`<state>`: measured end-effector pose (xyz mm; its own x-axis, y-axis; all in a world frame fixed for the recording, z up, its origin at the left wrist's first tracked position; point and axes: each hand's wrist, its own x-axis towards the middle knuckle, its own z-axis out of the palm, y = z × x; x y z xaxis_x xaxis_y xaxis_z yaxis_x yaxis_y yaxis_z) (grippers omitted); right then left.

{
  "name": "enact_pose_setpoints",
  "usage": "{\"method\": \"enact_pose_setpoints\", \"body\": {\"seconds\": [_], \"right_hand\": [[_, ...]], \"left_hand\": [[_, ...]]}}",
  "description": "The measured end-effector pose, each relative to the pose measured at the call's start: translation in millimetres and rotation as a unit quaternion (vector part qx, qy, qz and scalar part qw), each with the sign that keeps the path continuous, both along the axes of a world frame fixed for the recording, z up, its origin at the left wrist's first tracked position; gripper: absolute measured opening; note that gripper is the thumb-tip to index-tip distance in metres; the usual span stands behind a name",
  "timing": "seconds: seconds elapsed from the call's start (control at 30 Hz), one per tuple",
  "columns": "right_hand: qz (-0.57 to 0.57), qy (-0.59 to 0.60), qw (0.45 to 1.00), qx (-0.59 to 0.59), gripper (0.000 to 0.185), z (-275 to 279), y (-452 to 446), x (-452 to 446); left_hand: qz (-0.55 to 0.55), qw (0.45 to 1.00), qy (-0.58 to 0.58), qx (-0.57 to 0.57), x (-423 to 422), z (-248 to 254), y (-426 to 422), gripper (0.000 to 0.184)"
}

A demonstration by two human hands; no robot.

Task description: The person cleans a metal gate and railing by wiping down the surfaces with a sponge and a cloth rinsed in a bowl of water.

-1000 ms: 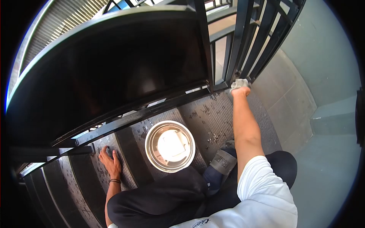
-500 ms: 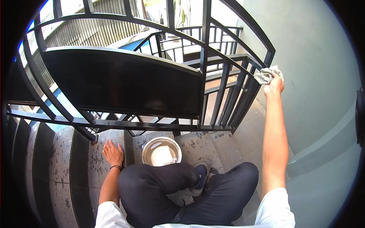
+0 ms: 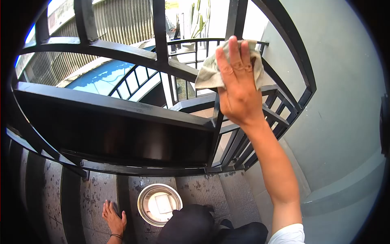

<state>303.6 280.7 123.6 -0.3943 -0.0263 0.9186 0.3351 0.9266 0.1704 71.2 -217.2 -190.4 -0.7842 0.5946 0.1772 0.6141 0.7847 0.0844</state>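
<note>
My right hand [image 3: 240, 91] is raised at the black metal railing [image 3: 138, 106], holding a greyish damp-looking cloth [image 3: 209, 75] against a crossing of its bars. Its fingers lie extended over the cloth, and the thumb is hidden. Down at the lower left, my left hand [image 3: 113, 219] rests palm down on a ridged stair tread [image 3: 97, 191], fingers spread, with nothing in it. Beside that hand stands a round metal basin [image 3: 140, 203], with a pale rectangular block [image 3: 163, 203] inside.
Wet-spotted steps run down the left side. A smooth grey-green wall [image 3: 345, 101] rises at the right. My bent knees [image 3: 191, 223] are close to the basin. Beyond the railing are a lower railing, a corrugated roof [image 3: 122, 24] and a plant [image 3: 199, 20].
My right hand has moved left and up along the railing with the cloth, going from bunched grip to flattened fingers. My left hand stays on the step. The view has tilted upward.
</note>
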Motion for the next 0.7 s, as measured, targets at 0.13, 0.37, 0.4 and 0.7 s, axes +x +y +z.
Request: {"method": "enact_pose_setpoints", "body": {"seconds": [0.13,0.37,0.4,0.7], "right_hand": [[-0.006,-0.006,0.999,-0.032,0.079,-94.9,-0.1,8.1],[0.027,-0.011,1.0,0.004,0.075,-197.9,18.0,-8.5],[0.034,0.006,0.999,-0.019,0.078,-190.7,12.3,-11.9],[-0.039,0.122,0.991,-0.022,0.082,-16.5,-0.1,-23.9]], "left_hand": [[0.007,1.0,-0.024,-0.018,-4.3,0.0,1.0,0.075],[0.016,0.999,0.024,0.015,7.7,-2.6,2.0,0.081],[0.01,0.999,0.045,0.029,9.0,-1.8,-0.8,0.084],[0.054,0.985,0.036,0.159,7.1,-14.5,-15.9,0.089]]}}
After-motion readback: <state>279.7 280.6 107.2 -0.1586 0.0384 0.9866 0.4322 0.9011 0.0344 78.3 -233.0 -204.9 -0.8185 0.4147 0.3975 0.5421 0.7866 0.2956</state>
